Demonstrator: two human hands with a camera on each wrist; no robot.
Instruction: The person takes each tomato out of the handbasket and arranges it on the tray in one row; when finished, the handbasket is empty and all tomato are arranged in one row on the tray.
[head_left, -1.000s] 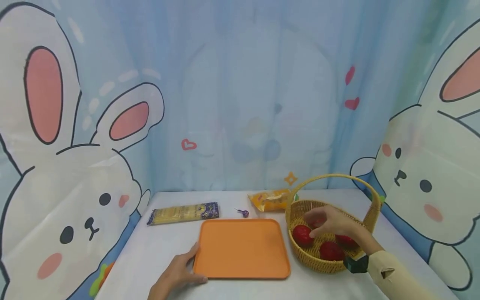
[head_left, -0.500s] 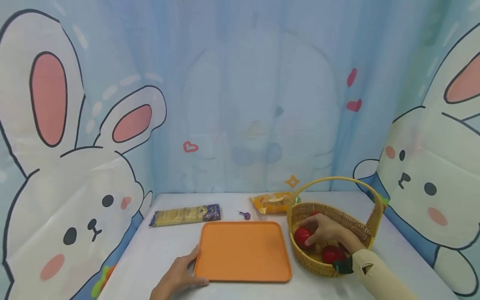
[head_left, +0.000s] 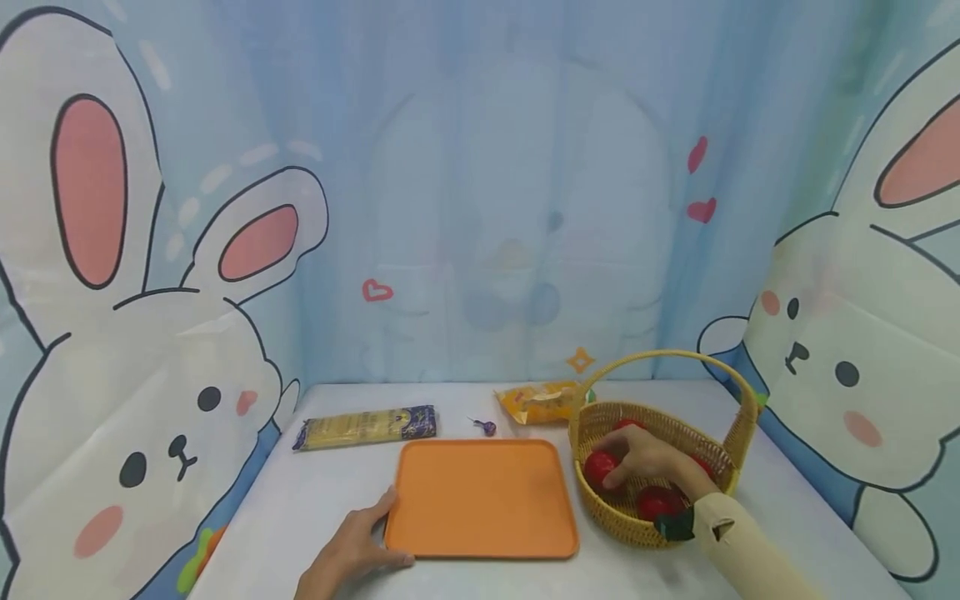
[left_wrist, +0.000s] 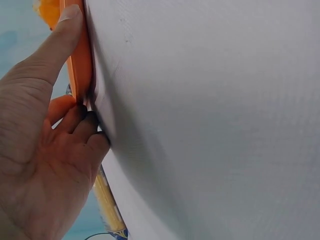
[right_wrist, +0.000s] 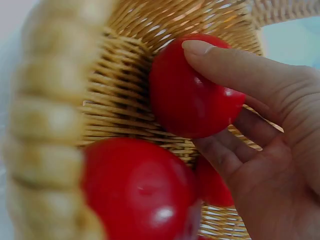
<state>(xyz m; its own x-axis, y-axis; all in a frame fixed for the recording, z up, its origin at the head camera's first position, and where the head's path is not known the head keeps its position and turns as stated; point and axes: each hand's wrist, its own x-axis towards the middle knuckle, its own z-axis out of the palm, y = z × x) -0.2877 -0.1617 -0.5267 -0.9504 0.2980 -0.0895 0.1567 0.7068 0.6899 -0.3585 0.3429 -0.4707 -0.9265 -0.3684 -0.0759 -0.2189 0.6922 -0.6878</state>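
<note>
A woven basket (head_left: 675,433) with a hoop handle stands at the right of the white table and holds several glossy red round fruits. My right hand (head_left: 633,462) is inside it, thumb (right_wrist: 220,55) and fingers curled round one red fruit (right_wrist: 185,95) at the basket's left side. Another red fruit (right_wrist: 135,190) lies close beside it. An orange tray (head_left: 483,498) lies bare in the middle of the table. My left hand (head_left: 360,542) holds its near left corner, thumb (left_wrist: 60,40) along the rim (left_wrist: 80,65) and fingers tucked against the edge.
Behind the tray lie a long packet of pasta (head_left: 366,427), a small purple lollipop (head_left: 487,427) and a yellow snack bag (head_left: 542,402). Cartoon rabbit curtains close in the table (head_left: 300,500) on the left, back and right.
My right hand has sunk lower into the basket and closed round the left red fruit. The left hand and the tray have stayed put.
</note>
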